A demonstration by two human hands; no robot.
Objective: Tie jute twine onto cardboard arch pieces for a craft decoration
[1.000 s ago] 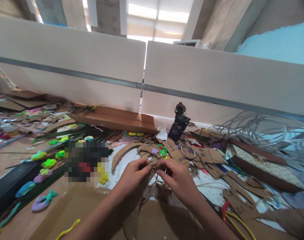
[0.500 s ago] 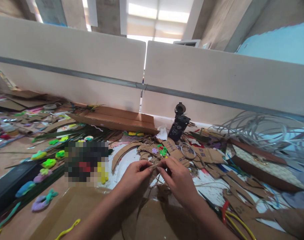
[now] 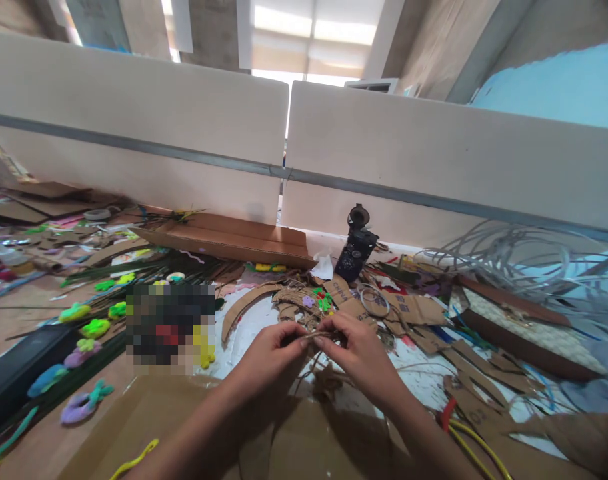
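Both hands meet over the middle of the table, pinching thin brown twine (image 3: 313,335). My left hand (image 3: 279,343) has thumb and forefinger closed on it from the left. From the right, my right hand (image 3: 351,347) pinches the same twine, its fingertips almost touching the left ones. A bunched brown tangle of twine (image 3: 329,385) hangs below the fingers. Just beyond lies a curved cardboard piece wrapped in twine (image 3: 294,295), with a purple flower (image 3: 309,301) and green flowers (image 3: 325,300) on it. Under my wrists is a brown cardboard sheet (image 3: 304,443).
At the back stand a dark bottle with a raised lid (image 3: 357,247) and a long cardboard tray (image 3: 229,241). Fuzzy flowers (image 3: 97,327) lie left. To the right are a patterned bag (image 3: 514,327), coiled clear tubing (image 3: 524,260), cardboard scraps (image 3: 419,310) and yellow-handled scissors (image 3: 477,443).
The fingers have shifted slightly on the twine, and more of it shows between the hands. The right forearm has moved a little, covering the scissors' blades. The view has drifted slightly.
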